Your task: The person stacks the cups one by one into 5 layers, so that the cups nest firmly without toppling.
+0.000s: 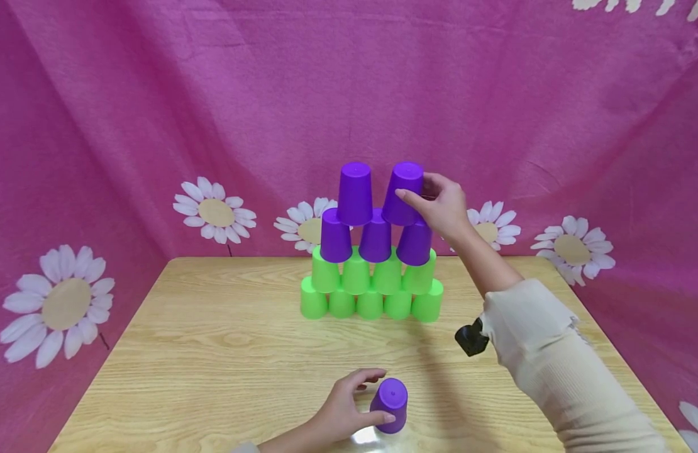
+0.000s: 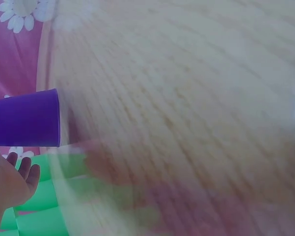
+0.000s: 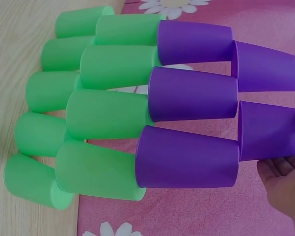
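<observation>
A tiered wall of upside-down cups stands on the table, with two rows of green cups (image 1: 370,304) below and three purple cups (image 1: 375,236) above them. On top are a left purple cup (image 1: 355,194) and a right purple cup (image 1: 404,194). My right hand (image 1: 446,204) holds that right cup between thumb and fingers; in the right wrist view its rim meets the purple row. Near the front, another upside-down purple cup (image 1: 390,408) stands on the table. The left hand (image 1: 349,402) surrounds it loosely, thumb across its near side, fingers apart from it in the left wrist view.
The wooden table (image 1: 224,352) runs back to a pink cloth (image 1: 281,113) with printed daisies, which also hangs at both sides. A black device (image 1: 471,338) sits by the right sleeve (image 1: 536,333).
</observation>
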Tool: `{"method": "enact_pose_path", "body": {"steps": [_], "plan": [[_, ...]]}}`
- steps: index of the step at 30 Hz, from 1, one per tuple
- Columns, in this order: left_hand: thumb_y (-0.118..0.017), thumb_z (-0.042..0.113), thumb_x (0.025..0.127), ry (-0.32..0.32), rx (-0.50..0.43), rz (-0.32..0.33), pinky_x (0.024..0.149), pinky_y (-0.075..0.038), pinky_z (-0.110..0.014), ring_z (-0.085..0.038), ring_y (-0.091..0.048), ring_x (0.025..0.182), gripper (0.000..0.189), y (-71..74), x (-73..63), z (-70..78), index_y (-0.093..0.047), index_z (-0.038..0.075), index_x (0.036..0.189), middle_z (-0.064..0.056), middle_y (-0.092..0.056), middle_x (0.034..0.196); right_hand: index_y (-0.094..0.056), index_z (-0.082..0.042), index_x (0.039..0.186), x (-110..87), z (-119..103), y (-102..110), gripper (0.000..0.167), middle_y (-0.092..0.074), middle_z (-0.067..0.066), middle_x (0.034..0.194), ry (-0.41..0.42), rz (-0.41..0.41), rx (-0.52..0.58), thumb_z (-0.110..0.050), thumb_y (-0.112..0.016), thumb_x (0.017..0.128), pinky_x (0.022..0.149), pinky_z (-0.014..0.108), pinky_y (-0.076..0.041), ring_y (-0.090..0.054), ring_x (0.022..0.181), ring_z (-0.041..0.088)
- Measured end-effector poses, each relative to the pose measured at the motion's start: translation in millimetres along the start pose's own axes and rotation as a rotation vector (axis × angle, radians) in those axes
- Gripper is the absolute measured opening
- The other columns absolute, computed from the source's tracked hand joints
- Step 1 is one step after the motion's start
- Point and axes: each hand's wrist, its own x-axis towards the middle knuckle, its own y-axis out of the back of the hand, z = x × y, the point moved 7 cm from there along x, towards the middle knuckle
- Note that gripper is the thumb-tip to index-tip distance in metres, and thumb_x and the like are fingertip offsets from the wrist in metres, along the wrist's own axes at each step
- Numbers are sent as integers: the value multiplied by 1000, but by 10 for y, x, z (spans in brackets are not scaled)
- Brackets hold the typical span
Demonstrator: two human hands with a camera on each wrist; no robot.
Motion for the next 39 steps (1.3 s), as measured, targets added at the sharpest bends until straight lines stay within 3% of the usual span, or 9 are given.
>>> {"method": "enact_pose_path", "body": {"steps": [10, 18, 39], "plan": [[-80, 25, 71, 17, 6, -10, 88, -50, -30, -20, -57, 105, 58, -33, -24, -56, -56, 4, 120, -7, -63, 115, -53, 1, 127, 71, 11, -21, 51, -61, 20, 120, -36, -18, -10, -23, -67, 84, 96, 36, -49, -60, 109, 29], [-79, 22, 71, -15, 19, -28, 88, -51, -27, -11, -58, 102, 55, -98, 17, -48, -56, 6, 119, -6, -64, 111, -53, 0, 127, 66, -7, -32, 51, -62, 20, 120, -44, -9, -19, -24, -67, 84, 94, 35, -50, -61, 107, 28], [-78, 18, 73, -98, 70, -50, 92, -50, -25, -16, -61, 104, 55, -153, -47, -142, -54, 1, 119, -10, -64, 112, -48, 1, 132, 24, 75, -64, 56, -58, 21, 124, -100, -60, -18, -18, -68, 83, 99, 38, -46, -57, 113, 30]]}}
